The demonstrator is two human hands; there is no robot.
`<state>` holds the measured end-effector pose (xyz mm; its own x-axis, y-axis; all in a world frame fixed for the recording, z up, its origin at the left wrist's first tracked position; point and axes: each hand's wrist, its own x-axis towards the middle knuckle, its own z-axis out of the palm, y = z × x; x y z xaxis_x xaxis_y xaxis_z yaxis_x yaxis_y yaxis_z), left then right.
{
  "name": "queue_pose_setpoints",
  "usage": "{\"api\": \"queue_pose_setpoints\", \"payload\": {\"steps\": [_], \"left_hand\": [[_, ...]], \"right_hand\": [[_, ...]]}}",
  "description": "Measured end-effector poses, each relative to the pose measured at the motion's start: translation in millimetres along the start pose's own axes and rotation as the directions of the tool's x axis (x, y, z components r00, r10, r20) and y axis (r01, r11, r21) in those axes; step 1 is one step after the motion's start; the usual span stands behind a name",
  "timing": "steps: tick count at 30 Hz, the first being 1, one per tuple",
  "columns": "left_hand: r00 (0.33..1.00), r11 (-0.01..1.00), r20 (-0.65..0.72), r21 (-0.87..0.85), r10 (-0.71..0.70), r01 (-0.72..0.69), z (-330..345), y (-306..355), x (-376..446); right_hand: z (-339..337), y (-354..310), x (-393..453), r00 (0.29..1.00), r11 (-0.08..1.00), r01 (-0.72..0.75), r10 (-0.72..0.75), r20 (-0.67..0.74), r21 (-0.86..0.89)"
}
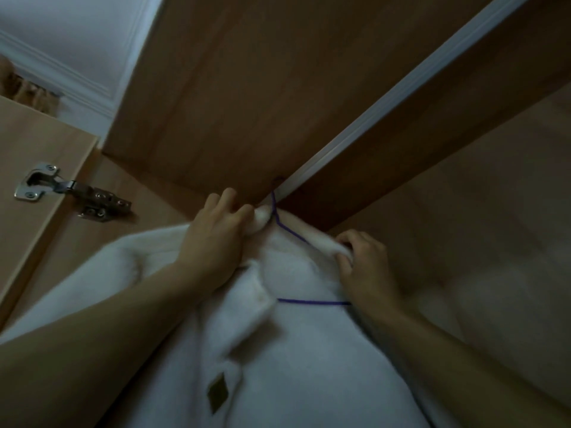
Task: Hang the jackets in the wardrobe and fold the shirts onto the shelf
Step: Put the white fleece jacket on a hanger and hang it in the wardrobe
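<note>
A white, fuzzy fleece jacket (302,350) is being held up inside a brown wooden wardrobe (222,97), seen from below. The jacket is draped on a thin purple wire hanger (289,230), whose neck is rising to the pale metal hanging rail (395,91) that is running diagonally under the wardrobe's top panel; the hook itself is blurred, so whether it is fully seated over the rail cannot be told. The hanger's horizontal lower bar is showing through the jacket's open neck.

The collar is being gripped on both sides. The left hand (216,239) is being kept just left of the hanger's neck, its fingers curled round a bunched fold of white collar fabric. The right hand (364,267) is being kept at the right shoulder of the hanger, its fingers (349,242) and thumb pinching the collar edge tightly.

A small dark diamond-shaped patch (217,392) is showing on the jacket's front edge, low in the view. On the left, a silver metal door hinge (74,193) is fixed between the lighter wooden wardrobe door (37,143) and the cabinet side. White ceiling moulding (61,72) is visible beyond the door.
</note>
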<state>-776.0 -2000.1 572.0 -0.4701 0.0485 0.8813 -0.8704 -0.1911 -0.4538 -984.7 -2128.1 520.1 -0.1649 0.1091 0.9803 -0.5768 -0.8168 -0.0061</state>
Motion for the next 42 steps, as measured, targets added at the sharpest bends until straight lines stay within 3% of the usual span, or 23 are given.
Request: {"api": "queue_pose_setpoints", "payload": {"steps": [3,7,10,12,18,23,25,28,42], "left_hand": [[0.999,1.0,0.022,-0.021,0.023,-0.023,9.1,6.2,-15.0],[1.0,1.0,0.002,-0.016,-0.004,0.004,7.8,4.6,-28.0],[0.999,0.999,0.023,0.03,-0.027,0.026,2.9,7.1,-32.0],[0.998,0.995,0.067,0.098,-0.016,0.01,-2.2,8.6,-35.0],[0.976,0.965,0.21,0.243,0.051,-0.102,-23.9,2.2,-49.5],[0.949,0.951,0.311,0.274,0.054,-0.144,-35.4,-11.9,-57.3],[0.939,0.945,0.334,0.271,0.084,-0.181,-38.1,-20.0,-57.3],[0.93,0.944,0.351,0.255,0.112,-0.209,-38.3,-24.4,-58.3],[0.951,0.953,0.299,0.258,0.078,-0.16,-22.9,-4.3,-70.0]], "right_hand": [[4.2,0.2,-25.5,0.995,1.0,0.007,-0.005,0.102,-0.017],[9.2,0.1,-40.1,0.985,0.995,0.059,-0.071,0.158,0.084],[4.3,6.0,-37.9,0.987,0.98,-0.038,0.007,0.158,0.197],[-1.8,12.8,-35.7,0.978,0.954,-0.096,0.037,0.205,0.283],[-4.8,26.7,-29.1,0.965,0.975,0.004,-0.062,0.257,0.221],[1.3,28.2,-36.6,0.957,0.951,-0.072,-0.019,0.289,0.3],[-0.6,29.3,-40.3,0.941,0.961,-0.075,-0.02,0.338,0.265],[-2.2,27.7,-46.6,0.92,0.999,0.038,-0.042,0.39,0.018],[5.0,-16.5,-56.2,0.986,0.999,-0.024,0.03,0.166,-0.041]]}}
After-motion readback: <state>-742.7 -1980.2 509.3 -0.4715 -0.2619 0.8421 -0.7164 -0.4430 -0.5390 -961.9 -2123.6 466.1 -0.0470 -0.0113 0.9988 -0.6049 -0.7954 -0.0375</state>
